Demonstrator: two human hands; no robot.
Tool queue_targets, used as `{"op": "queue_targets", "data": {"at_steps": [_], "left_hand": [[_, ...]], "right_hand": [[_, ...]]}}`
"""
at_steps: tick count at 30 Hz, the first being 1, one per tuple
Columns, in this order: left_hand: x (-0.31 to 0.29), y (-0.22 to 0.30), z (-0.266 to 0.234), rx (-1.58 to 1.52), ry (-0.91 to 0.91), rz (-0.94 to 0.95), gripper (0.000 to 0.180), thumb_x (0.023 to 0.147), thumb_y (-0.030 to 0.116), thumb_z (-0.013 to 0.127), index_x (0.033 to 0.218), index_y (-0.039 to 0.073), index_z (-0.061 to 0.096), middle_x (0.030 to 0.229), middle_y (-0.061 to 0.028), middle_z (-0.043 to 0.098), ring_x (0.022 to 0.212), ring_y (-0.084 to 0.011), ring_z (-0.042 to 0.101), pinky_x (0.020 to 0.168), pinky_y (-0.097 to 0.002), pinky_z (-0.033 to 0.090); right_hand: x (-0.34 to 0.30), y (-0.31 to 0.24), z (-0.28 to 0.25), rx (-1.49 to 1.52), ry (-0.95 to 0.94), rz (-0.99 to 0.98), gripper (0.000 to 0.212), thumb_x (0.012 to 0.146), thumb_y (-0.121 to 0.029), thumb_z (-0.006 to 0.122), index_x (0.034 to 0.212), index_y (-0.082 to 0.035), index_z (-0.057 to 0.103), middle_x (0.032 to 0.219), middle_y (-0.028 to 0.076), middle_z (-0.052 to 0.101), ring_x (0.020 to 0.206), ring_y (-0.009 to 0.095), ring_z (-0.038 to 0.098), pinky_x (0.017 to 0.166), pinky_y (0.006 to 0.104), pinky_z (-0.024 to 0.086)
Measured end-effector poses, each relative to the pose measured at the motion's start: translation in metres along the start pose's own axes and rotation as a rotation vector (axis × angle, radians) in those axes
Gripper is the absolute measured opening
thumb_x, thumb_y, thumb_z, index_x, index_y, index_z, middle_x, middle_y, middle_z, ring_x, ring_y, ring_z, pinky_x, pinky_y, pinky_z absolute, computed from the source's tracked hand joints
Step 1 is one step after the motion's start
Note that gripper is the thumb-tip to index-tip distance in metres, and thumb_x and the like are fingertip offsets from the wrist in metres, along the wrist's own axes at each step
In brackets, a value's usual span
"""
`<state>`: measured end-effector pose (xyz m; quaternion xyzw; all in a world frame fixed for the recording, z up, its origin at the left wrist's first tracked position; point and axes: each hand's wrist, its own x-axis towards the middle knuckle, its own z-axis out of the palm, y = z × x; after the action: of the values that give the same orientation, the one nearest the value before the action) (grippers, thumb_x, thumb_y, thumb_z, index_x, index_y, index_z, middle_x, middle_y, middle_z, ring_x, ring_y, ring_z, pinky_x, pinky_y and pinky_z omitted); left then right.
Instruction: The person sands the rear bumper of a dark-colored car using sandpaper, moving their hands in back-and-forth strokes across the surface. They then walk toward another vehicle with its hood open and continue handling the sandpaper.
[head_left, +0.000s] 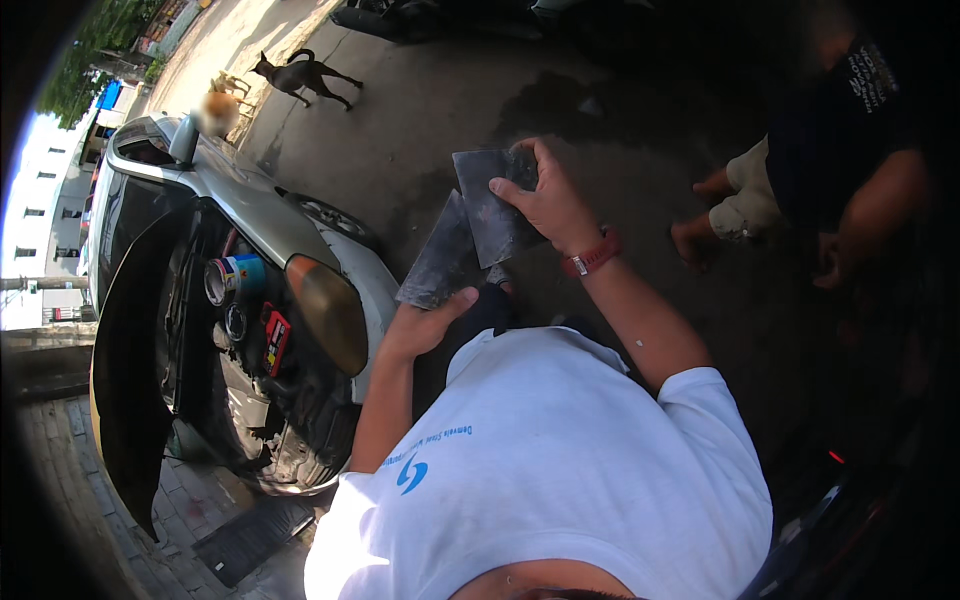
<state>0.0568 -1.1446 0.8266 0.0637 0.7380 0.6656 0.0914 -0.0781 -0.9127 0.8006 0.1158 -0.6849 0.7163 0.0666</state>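
The left hand (425, 325) is gripping one grey metal plate (437, 265) with closed fingers, the right hand (548, 205) is gripping another plate (490, 205), beside the silver car (260, 215).

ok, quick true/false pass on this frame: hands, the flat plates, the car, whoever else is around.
1. Each hand holds a flat grey plate: the left hand holds the lower plate, the right hand the upper plate. True.
2. The two plates lie apart. False: they overlap.
3. The silver car has its hood shut. False: the hood is up and the engine bay shows.
4. A red wristband sits on the right wrist. True.
5. No one else is near. False: a person in dark top crouches at right.
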Motion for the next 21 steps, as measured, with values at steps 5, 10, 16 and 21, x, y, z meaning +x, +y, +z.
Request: {"op": "queue_targets", "data": {"at_steps": [5, 10, 16, 21], "left_hand": [[0.054, -0.009, -0.037, 0.036, -0.063, -0.037, 0.069, 0.100, 0.008, 0.080, 0.162, 0.001, 0.050, 0.155, -0.0079, 0.062, 0.143, -0.0210, 0.053, 0.121, -0.0374, 0.041], [0.122, -0.014, -0.091, 0.007, -0.130, -0.065, 0.077, 0.099, 0.011, 0.083, 0.165, 0.001, 0.046, 0.161, -0.0089, 0.057, 0.150, -0.0225, 0.049, 0.126, -0.0394, 0.037], [0.191, -0.012, -0.169, -0.082, -0.080, -0.091, 0.071, 0.102, 0.009, 0.080, 0.164, 0.001, 0.047, 0.158, -0.0112, 0.059, 0.146, -0.0227, 0.052, 0.125, -0.0398, 0.039], [0.234, -0.022, -0.229, -0.122, -0.018, -0.073, 0.072, 0.101, 0.014, 0.083, 0.163, 0.001, 0.047, 0.153, -0.0107, 0.062, 0.141, -0.0223, 0.055, 0.120, -0.0401, 0.044]], "right_hand": [[0.059, 0.022, 0.013, -0.149, -0.152, 0.066, 0.057, 0.090, -0.023, 0.086, 0.134, 0.000, 0.058, 0.115, 0.022, 0.074, 0.108, 0.030, 0.074, 0.095, 0.0423, 0.058], [0.123, 0.029, 0.040, -0.259, -0.222, 0.138, 0.054, 0.091, -0.024, 0.084, 0.132, 0.000, 0.058, 0.113, 0.022, 0.075, 0.107, 0.032, 0.075, 0.095, 0.0432, 0.058], [0.220, 0.032, 0.091, -0.298, -0.395, 0.218, 0.058, 0.091, -0.026, 0.085, 0.135, 0.000, 0.056, 0.115, 0.022, 0.074, 0.105, 0.030, 0.074, 0.095, 0.0427, 0.057], [0.286, 0.051, 0.149, -0.289, -0.271, 0.187, 0.056, 0.093, -0.023, 0.086, 0.135, 0.000, 0.057, 0.110, 0.020, 0.074, 0.102, 0.025, 0.074, 0.090, 0.0410, 0.059]]}}
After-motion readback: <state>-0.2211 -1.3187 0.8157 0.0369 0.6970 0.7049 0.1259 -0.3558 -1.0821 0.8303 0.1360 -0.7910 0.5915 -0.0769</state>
